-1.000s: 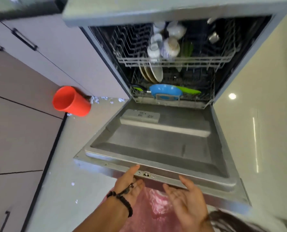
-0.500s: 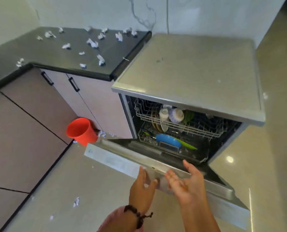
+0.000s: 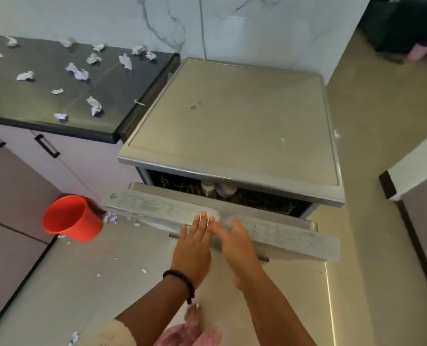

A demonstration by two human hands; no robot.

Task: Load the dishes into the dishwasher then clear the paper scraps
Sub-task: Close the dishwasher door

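The grey dishwasher (image 3: pixel 232 121) stands against the wall with its door (image 3: pixel 282 233) raised most of the way, leaving a narrow dark gap. Through the gap I see rack wires and two white cups (image 3: pixel 217 189). My left hand (image 3: pixel 195 248) lies flat with fingers together against the door's outer face. My right hand (image 3: pixel 237 245), blurred, presses flat on the door beside it. Neither hand holds anything. Several crumpled white paper scraps (image 3: pixel 77 72) are scattered over the dark countertop (image 3: pixel 45 101) at the left.
A red bucket (image 3: pixel 70 218) lies tipped on the floor left of the door, with small paper bits (image 3: pixel 110 217) beside it and more on the floor (image 3: pixel 143 270). Cabinets with black handles (image 3: pixel 46 146) sit under the counter. My foot (image 3: pixel 192 315) is below the hands.
The dishwasher door has swung up from lying flat to almost shut, with both hands pushing on it. My view has risen, so the countertop and scraps came into sight.
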